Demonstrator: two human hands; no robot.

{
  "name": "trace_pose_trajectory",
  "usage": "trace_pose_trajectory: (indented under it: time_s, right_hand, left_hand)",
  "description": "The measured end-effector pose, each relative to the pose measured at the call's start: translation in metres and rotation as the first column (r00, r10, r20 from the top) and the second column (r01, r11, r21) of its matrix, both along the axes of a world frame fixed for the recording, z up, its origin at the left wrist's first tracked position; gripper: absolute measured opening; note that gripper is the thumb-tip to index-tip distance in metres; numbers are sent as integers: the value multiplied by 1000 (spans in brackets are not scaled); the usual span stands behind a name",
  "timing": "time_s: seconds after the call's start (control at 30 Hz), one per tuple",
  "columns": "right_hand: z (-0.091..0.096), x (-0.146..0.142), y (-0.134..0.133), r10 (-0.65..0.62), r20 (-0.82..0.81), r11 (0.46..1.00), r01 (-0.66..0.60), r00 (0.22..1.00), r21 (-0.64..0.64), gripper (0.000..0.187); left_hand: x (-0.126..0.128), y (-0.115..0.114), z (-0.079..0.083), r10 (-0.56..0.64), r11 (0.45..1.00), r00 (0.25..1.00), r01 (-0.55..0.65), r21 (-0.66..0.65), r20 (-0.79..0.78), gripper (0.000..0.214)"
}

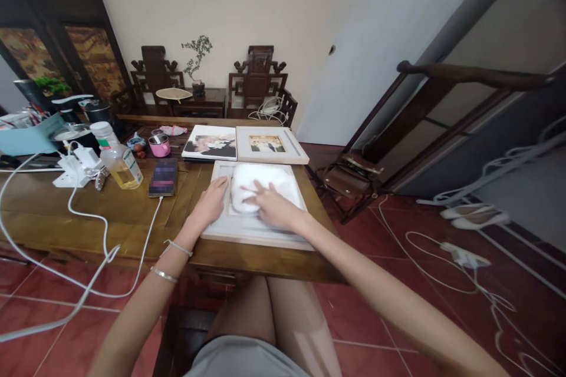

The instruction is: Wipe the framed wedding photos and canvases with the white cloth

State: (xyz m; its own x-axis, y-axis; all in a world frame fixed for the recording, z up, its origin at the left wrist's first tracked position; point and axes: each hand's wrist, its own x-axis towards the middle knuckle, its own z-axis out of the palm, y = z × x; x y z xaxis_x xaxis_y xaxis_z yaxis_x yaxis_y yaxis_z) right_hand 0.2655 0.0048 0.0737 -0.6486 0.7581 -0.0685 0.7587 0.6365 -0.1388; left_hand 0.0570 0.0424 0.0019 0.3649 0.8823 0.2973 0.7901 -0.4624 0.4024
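A pale picture frame [283, 238] lies flat at the table's front edge. On top of it is a white, rounded, soft-looking pad [286, 179]; blur hides its exact kind. My right hand [269, 203] presses down on this pad with its fingers spread. At the frame's left side, my left hand [213, 199] has its fingers closed along the edge. Just behind lie two more pictures: a framed photo [266, 144] with a wide light mat, and a photo panel [210, 142] to its left.
A phone [163, 178] on a charging cable lies left of the frame. Beyond it stand a bottle [121, 162] of yellowish liquid, a pink cup [160, 145] and a white power strip [71, 177]. A wooden chair [424, 112] with a brown bag [347, 179] is at the right.
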Motion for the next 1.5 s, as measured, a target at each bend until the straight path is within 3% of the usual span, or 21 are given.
trace_pose_trajectory:
  time_s: [0.13,0.23,0.33,0.43,0.53,0.63,0.73,0.87,1.0,1.1,1.23,1.4,1.5]
  right_hand:
    - [27,6,-65,170,-47,960,-176,984,-218,70]
    - [34,11,-86,171,-81,953,-186,982,-240,69]
    - [20,12,-71,70,-62,983,-79,996,-166,71]
    - [2,8,-27,-40,2,999,40,999,-20,71]
    - [-5,-3,22,-172,48,978,164,984,129,67]
    - [-5,-26,51,-234,62,956,218,970,198,63]
    - [-4,-50,46,-178,80,972,162,981,172,59]
    - [-1,-61,3,-43,94,997,37,995,74,57]
    - [5,-50,-37,88,101,996,-85,991,-35,64]
    - [7,-39,-50,97,73,994,-93,993,-54,67]
    - [10,-12,-63,5,51,999,-2,999,-54,67]
    - [14,43,-85,-185,161,982,186,969,7,65]
    - [13,69,-78,-250,145,968,252,957,5,66]
  left_hand:
    - [0,0,2,6,1000,1000,-6,-16,-16,66]
    - [0,0,3,0,1000,1000,0,-8,-20,65]
    - [-1,0,2,-19,1000,1000,20,5,-19,64]
    - [-1,-2,4,-48,999,999,48,8,-7,62]
    - [0,-4,9,-62,998,997,61,10,38,50]
    - [3,-5,16,-51,998,988,45,46,145,47]
    - [4,-7,21,-26,997,965,6,77,261,52]
    - [5,-9,24,29,996,927,-56,63,373,56]
    - [4,-7,25,83,992,910,-113,50,405,54]
    - [2,-5,23,65,992,946,-96,85,318,45]
    - [-2,-1,16,24,991,981,-48,123,190,42]
    - [-2,2,7,-53,994,995,45,99,82,43]
    - [0,2,5,-67,997,997,65,43,30,45]
